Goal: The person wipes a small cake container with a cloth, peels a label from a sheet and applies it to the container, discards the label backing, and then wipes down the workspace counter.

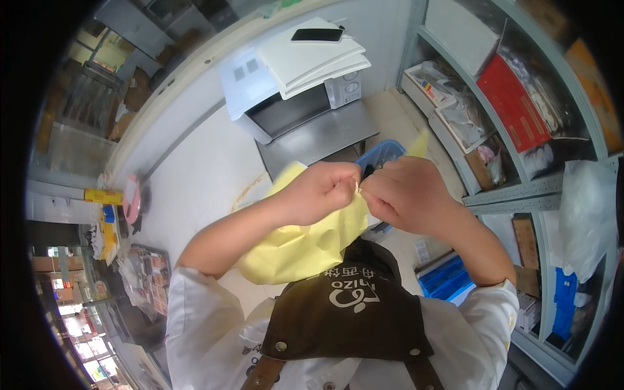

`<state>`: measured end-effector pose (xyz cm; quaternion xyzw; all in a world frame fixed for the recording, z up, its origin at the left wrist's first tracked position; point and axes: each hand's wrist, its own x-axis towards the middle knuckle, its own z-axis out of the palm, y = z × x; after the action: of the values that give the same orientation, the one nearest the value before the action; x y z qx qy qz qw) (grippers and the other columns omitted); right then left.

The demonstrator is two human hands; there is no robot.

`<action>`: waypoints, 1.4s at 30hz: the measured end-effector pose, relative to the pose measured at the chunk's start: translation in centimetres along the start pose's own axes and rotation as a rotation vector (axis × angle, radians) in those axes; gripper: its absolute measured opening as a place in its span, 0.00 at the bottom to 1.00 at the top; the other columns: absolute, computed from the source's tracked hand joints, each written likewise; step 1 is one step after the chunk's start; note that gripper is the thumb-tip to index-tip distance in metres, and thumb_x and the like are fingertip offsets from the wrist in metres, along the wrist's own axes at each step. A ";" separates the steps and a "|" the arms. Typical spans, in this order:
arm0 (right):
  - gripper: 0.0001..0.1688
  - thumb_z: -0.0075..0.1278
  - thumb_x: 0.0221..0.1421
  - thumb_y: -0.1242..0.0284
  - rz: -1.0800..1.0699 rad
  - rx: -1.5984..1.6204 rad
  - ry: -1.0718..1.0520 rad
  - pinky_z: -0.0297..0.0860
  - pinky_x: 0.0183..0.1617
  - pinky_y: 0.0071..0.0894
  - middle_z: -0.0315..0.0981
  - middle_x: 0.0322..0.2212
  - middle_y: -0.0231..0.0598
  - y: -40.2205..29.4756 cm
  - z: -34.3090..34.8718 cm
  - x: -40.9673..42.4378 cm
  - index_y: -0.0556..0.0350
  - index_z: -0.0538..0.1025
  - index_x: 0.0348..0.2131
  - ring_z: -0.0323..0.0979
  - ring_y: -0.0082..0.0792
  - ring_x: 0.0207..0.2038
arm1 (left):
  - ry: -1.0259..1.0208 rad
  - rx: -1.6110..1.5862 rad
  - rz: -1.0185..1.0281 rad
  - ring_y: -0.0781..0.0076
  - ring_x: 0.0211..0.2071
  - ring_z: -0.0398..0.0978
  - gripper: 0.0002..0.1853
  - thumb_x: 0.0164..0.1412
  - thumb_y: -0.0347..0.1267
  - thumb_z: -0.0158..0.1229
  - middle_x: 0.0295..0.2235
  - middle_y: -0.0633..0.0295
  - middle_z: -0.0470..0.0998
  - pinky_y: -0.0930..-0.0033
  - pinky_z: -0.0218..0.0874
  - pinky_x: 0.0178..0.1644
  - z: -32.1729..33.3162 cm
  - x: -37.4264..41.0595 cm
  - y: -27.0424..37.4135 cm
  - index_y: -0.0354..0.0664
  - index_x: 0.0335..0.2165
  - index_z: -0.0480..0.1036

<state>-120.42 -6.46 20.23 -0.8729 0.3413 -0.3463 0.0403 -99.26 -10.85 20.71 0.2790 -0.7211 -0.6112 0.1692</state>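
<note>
A thin, creased yellow sheet (300, 251), cloth or paper, hangs below my left forearm in front of the apron. My left hand (329, 192) is closed in a fist around its gathered part. Close beside it, almost touching, my right hand (407, 192) also grips the material. Between the two fists a small pale twisted bit shows. A yellow corner sticks up past my right knuckles. My fingers hide how the sheet is folded inside them. A brown apron (351, 317) with printed writing covers my chest.
Ahead, a white microwave oven (253, 87) carries stacked white boards (312, 58) and a phone (317, 35). Below my hands is a blue bin (382, 150). Metal shelving (468, 200) with boxes and bags stands on the right. A blue crate (446, 278) sits low at right.
</note>
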 end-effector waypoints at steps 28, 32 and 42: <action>0.06 0.56 0.37 0.77 -0.033 0.365 0.101 0.58 0.18 0.30 0.62 0.13 0.29 -4.5 -2.0 -1.6 0.49 0.73 0.21 0.63 0.32 0.15 | -0.224 -0.580 0.044 0.77 0.22 0.61 0.15 0.57 0.34 0.51 0.17 0.66 0.63 0.70 0.55 0.26 -1.1 -6.9 -0.4 0.36 0.19 0.64; 0.03 0.51 0.47 0.78 0.094 0.410 0.128 0.58 0.19 0.32 0.63 0.13 0.36 -3.8 -3.5 -2.7 0.57 0.74 0.22 0.61 0.39 0.14 | 0.011 -0.803 0.216 0.79 0.21 0.61 0.17 0.58 0.37 0.53 0.17 0.66 0.62 0.69 0.54 0.24 -3.3 -7.4 0.3 0.38 0.19 0.62; 0.14 0.48 0.65 0.69 0.817 0.501 0.413 0.62 0.36 0.18 0.72 0.28 0.26 -0.3 -6.3 -7.0 0.62 0.75 0.31 0.64 0.14 0.33 | 0.406 0.202 -0.146 0.84 0.24 0.59 0.13 0.65 0.34 0.45 0.20 0.73 0.62 0.76 0.54 0.29 -9.9 -5.2 -3.0 0.40 0.25 0.66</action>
<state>-127.93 -0.76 21.06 -0.5458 0.5615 -0.5382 0.3118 -88.80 -15.78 20.19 0.4632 -0.7076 -0.4780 0.2374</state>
